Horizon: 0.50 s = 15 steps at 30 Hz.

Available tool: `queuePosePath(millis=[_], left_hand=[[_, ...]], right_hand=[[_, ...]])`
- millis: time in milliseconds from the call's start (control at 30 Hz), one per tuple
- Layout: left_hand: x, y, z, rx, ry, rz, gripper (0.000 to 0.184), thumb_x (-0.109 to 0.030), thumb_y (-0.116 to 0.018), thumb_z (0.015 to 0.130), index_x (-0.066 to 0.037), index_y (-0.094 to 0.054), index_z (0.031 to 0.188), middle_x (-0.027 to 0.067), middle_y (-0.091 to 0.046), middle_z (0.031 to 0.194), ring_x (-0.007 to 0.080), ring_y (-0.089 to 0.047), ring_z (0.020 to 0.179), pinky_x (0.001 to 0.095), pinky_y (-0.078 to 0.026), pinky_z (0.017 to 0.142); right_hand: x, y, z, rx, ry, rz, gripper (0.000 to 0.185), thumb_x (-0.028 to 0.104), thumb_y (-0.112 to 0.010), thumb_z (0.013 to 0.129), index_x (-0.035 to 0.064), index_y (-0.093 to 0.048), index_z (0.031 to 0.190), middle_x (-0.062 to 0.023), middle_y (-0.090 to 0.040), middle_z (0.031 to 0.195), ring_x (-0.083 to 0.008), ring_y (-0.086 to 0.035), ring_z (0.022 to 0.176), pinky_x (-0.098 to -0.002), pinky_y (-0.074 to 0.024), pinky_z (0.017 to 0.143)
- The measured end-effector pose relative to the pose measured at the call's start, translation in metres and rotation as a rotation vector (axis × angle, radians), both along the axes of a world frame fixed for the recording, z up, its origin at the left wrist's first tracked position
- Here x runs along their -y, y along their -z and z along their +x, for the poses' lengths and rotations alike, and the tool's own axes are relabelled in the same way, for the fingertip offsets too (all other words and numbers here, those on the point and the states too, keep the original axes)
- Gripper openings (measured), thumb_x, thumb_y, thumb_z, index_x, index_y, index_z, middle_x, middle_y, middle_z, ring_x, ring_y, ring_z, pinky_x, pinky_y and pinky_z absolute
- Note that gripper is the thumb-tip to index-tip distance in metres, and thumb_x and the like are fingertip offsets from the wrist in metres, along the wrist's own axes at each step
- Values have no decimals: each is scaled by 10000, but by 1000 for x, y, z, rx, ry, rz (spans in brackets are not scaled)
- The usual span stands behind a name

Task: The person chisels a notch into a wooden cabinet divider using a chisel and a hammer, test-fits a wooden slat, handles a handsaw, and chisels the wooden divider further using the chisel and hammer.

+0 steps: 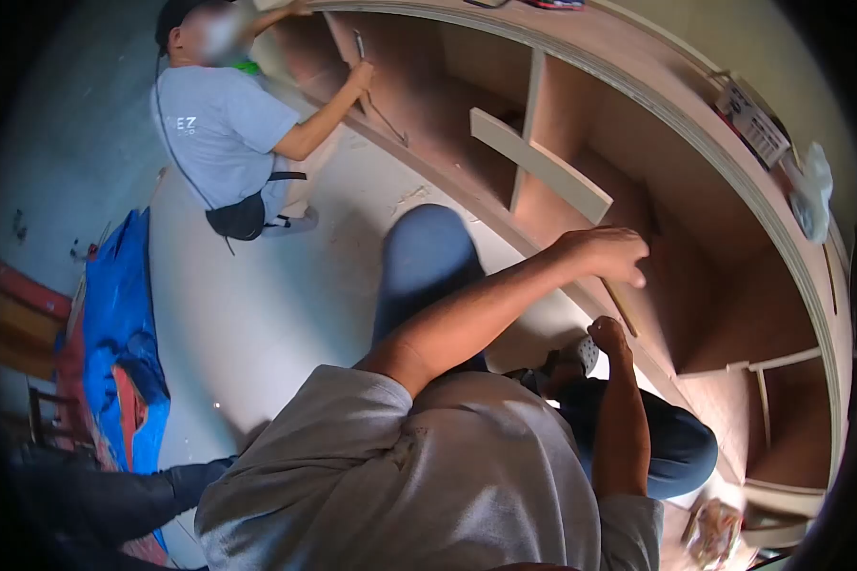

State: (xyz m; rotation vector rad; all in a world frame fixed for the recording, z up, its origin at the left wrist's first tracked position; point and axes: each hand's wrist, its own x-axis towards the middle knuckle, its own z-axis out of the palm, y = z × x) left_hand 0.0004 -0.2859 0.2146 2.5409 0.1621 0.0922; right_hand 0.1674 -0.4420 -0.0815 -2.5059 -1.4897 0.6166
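My left hand is closed, reaching across to the front of a long wooden cabinet. Below it, a thin brown strip slants down toward the cabinet's lower edge; whether my fingers grip it, I cannot tell. Lower down, my right hand is also closed, close to that edge and above my shoe. What it holds, if anything, is hidden. Just beyond my left hand, a pale wooden board crosses the front of an upright divider.
A co-worker in a grey shirt crouches at the far left end, holding a thin bent rod at the cabinet. A box and a plastic bag lie along the far edge. Blue sheeting stands at the left.
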Motion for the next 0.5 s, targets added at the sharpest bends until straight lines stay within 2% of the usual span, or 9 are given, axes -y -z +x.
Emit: queuePosePath(millis=[33, 100, 133, 200, 233, 300, 367, 433, 500], left_hand=[[5, -24, -8, -7, -20, -4, 462, -364, -682, 862, 32, -698, 1100, 257, -674, 1090, 380, -648, 1105, 458, -509, 953], [18, -60, -29, 75, 116, 10, 501, -366, -687, 848, 42, -676, 1140, 259, -648, 1171, 377, -639, 1127, 466, -503, 955], [18, -67, -34, 68, 104, 17, 501, -366, -687, 848, 42, -676, 1140, 259, -648, 1171, 377, -639, 1127, 466, -503, 955], [16, -79, -46, -37, 252, 26, 473, -369, -681, 853, 40, -691, 1091, 242, -678, 1084, 374, -659, 1063, 464, -519, 907], [15, -85, -52, -33, 243, 35, 473, -369, -681, 853, 40, -691, 1091, 242, -678, 1084, 374, -659, 1063, 464, -519, 907], [15, -94, -60, -334, 318, 73, 463, -386, -685, 863, 41, -703, 1041, 223, -703, 1016, 372, -674, 1000, 464, -531, 860], [7, -81, -59, -309, 405, 142, 444, -382, -678, 870, 31, -715, 1030, 220, -717, 973, 368, -683, 967, 470, -534, 819], [-2, -48, -32, -333, 503, 124, 429, -361, -681, 871, 20, -717, 1065, 234, -713, 1002, 368, -682, 986, 469, -527, 844], [-4, -22, -17, -234, 560, 82, 424, -340, -680, 881, 13, -705, 1115, 239, -710, 990, 384, -678, 989, 461, -519, 880]], right_hand=[[-8, 2, 3, -7, -20, -4, 327, 290, -644, 843, 2, -770, 935, -257, -727, 1028, -411, -705, 997, -499, -543, 941], [-12, 10, 7, 31, -59, 52, 333, 305, -644, 846, 14, -779, 938, -244, -737, 998, -400, -714, 968, -497, -553, 904], [-19, 24, 15, 191, -245, 40, 323, 307, -649, 842, 19, -778, 910, -224, -744, 1005, -371, -713, 977, -482, -551, 879], [-24, 27, 19, 131, -173, 70, 321, 305, -644, 857, 25, -777, 940, -229, -738, 1024, -364, -709, 992, -475, -546, 880], [-26, 20, 17, 110, -144, 88, 320, 304, -642, 865, 28, -776, 955, -231, -734, 1034, -361, -707, 999, -471, -543, 880], [-29, 3, 16, 99, -114, 147, 320, 303, -637, 880, 35, -775, 985, -235, -728, 1053, -355, -703, 1014, -464, -538, 881], [-27, -24, 14, 95, -120, 220, 320, 301, -632, 895, 41, -774, 1015, -240, -721, 1072, -349, -700, 1030, -457, -532, 882], [-16, -81, 4, 64, -112, 249, 321, 299, -627, 910, 47, -773, 1045, -244, -715, 1091, -343, -696, 1045, -450, -527, 883], [-3, -138, 2, 71, -93, 198, 323, 297, -622, 924, 53, -772, 1075, -248, -708, 1111, -336, -692, 1060, -443, -522, 884]])
